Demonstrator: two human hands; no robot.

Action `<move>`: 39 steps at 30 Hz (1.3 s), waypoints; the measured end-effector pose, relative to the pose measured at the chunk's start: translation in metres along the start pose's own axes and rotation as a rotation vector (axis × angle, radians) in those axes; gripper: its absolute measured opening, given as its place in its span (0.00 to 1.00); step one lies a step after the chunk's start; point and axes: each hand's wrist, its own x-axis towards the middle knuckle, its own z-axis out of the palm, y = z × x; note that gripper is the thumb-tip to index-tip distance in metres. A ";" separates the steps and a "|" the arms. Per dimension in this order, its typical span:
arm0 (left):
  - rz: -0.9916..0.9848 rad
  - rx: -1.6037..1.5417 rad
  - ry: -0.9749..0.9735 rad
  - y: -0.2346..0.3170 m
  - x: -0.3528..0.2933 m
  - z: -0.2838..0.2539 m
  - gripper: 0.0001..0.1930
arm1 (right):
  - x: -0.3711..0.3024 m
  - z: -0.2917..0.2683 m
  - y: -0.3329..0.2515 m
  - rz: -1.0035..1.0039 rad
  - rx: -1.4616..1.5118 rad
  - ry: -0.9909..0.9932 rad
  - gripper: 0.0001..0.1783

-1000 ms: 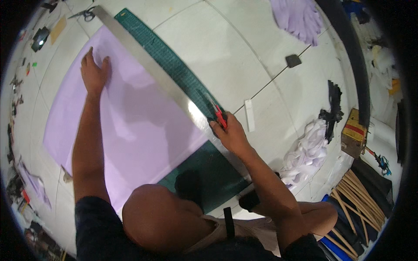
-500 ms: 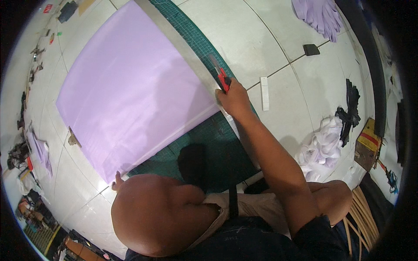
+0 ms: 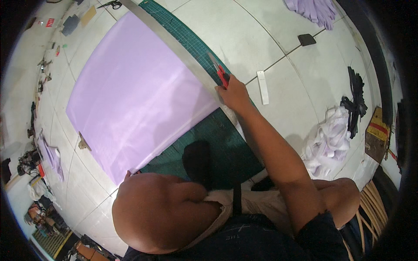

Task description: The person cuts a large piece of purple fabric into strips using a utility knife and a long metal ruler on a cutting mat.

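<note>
A sheet of smooth lilac fabric (image 3: 143,95) lies over a green cutting mat (image 3: 226,139), with a long metal ruler (image 3: 185,56) along its right edge. My right hand (image 3: 235,93) is closed around a red-and-black cutter (image 3: 222,76) with its pointed silver blade turned away from me. That hand is beside the ruler, close to the fabric's right corner. Of my left hand (image 3: 128,175) only a fingertip shows at the fabric's near corner. My bent knee hides the rest, so its grip cannot be seen.
White tiled floor surrounds the mat. To the right lie a white strip (image 3: 263,88), a black pad (image 3: 306,40), black strips (image 3: 356,102) and a heap of white ribbon (image 3: 328,141). Lilac strips (image 3: 311,12) lie far right. A metal clip (image 3: 83,142) sits at the fabric's left edge; black scissors (image 3: 114,5) lie beyond.
The view has shifted slightly, bringing the far scissors into sight. My left hand has slid along the near corner and mostly behind my knee. My right hand keeps hold of the cutter beside the ruler.
</note>
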 end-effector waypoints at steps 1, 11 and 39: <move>0.006 -0.006 -0.005 0.002 0.000 0.002 0.32 | -0.002 0.002 0.002 -0.011 0.002 0.020 0.26; 0.396 -0.221 0.076 0.157 0.074 0.064 0.33 | -0.034 -0.008 0.013 0.003 -0.082 0.082 0.29; 0.033 0.134 -0.194 0.043 0.036 0.028 0.35 | -0.082 0.135 -0.042 0.605 1.055 0.582 0.40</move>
